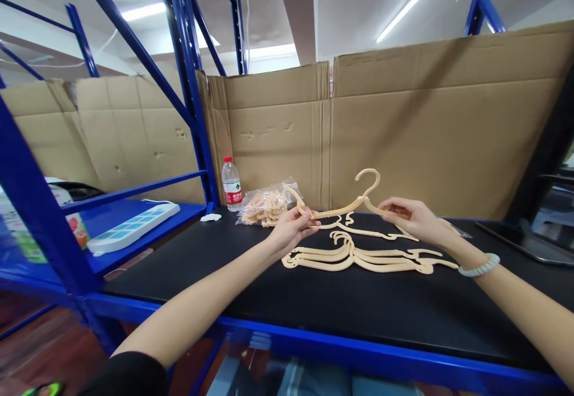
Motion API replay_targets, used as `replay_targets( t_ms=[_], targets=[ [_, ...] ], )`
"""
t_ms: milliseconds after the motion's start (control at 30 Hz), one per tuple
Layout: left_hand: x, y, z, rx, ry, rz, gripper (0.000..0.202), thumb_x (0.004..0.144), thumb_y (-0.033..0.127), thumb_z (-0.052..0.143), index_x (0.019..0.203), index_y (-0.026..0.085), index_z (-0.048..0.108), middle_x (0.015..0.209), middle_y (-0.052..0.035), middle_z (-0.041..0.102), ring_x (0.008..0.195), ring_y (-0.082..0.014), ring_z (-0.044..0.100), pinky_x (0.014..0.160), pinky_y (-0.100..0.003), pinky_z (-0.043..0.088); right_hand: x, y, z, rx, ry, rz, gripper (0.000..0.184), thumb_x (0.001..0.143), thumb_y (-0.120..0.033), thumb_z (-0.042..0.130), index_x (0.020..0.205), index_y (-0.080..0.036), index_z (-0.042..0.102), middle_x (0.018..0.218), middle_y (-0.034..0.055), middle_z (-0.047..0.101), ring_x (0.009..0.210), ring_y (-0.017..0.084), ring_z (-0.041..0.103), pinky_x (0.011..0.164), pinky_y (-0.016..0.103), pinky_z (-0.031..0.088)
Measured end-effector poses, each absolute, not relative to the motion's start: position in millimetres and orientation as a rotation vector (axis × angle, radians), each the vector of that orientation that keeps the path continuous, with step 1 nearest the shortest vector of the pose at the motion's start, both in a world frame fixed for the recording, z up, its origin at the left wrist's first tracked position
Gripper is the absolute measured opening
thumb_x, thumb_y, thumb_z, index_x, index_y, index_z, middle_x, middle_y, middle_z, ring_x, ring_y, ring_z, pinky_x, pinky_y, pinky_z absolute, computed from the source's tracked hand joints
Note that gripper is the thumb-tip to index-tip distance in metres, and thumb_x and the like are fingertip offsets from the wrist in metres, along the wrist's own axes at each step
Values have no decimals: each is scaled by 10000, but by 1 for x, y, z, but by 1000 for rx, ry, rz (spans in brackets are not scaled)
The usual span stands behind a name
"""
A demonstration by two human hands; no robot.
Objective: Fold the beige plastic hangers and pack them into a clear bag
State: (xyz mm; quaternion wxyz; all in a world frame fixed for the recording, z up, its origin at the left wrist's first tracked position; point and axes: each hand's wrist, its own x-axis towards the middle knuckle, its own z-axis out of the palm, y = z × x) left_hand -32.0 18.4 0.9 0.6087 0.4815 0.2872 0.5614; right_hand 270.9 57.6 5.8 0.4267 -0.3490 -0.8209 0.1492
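Note:
A cream plastic clothes hanger (354, 202) is held up above a black shelf top (341, 306), hook pointing up. My left hand (291, 228) is closed in a pinch on its left arm end. My right hand (415, 216), with a pale beaded bracelet on the wrist, grips its right arm. Just below and in front lies a stack of several matching hangers (368, 258), flat on the shelf. One more hanger (372, 231) lies behind the stack, under the held one.
A clear bag of small cream parts (266, 204) and a water bottle (232, 185) stand at the back left. Cardboard sheets (403, 127) wall the back. Blue rack posts (192, 85) rise at left; a white and blue tray (132, 227) lies on the lower blue shelf.

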Motion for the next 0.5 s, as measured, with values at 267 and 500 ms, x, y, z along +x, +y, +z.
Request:
replay_targets(
  t_ms=[267, 500],
  targets=[
    [-35, 22, 4, 1034, 690, 1288, 127, 797, 131, 655, 735, 130, 543, 656, 0, 573, 647, -99, 646, 611, -187, 552, 271, 56, 7, -889, -2071, 353, 364, 791, -528, 579, 901, -185, 634, 894, 92, 676, 840, 235, 633, 794, 384, 522],
    [-37, 24, 6, 989, 662, 1264, 149, 801, 102, 641, 688, 113, 545, 640, 6, 533, 570, -62, 602, 663, -190, 562, 274, 59, 5, -913, -2100, 374, 356, 792, -526, 579, 905, -193, 632, 897, 90, 671, 847, 242, 620, 803, 403, 514]
  ],
)
